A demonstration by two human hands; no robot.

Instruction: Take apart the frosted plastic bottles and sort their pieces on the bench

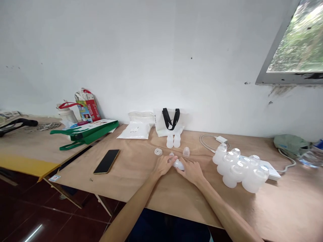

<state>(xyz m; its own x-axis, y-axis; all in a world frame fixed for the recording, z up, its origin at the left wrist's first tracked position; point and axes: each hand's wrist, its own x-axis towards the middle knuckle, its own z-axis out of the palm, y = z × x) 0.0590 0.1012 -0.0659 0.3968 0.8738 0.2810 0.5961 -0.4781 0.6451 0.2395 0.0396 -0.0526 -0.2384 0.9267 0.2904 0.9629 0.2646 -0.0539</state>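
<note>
My left hand (164, 165) and my right hand (190, 169) meet at the table's middle, both closed around a translucent white plastic bottle (179, 164) lying on its side and partly hidden by my fingers. Just beyond my fingers stands a small clear teat or cap (171, 154). A clear dome cap (186, 152) sits to its right, and a ribbed ring collar (158, 151) lies to the left. Two upright translucent bottles (173, 141) stand further back. To my right, several larger translucent bottles (239, 169) stand clustered, upside down.
A black smartphone (106, 161) lies left of my hands. Along the wall are a white packet (135, 130), a white bag with black handles (169, 121) and a charger with cable (221, 139). A white box (271, 171) lies beneath the cluster's edge. A second table holds a green bag (84, 134).
</note>
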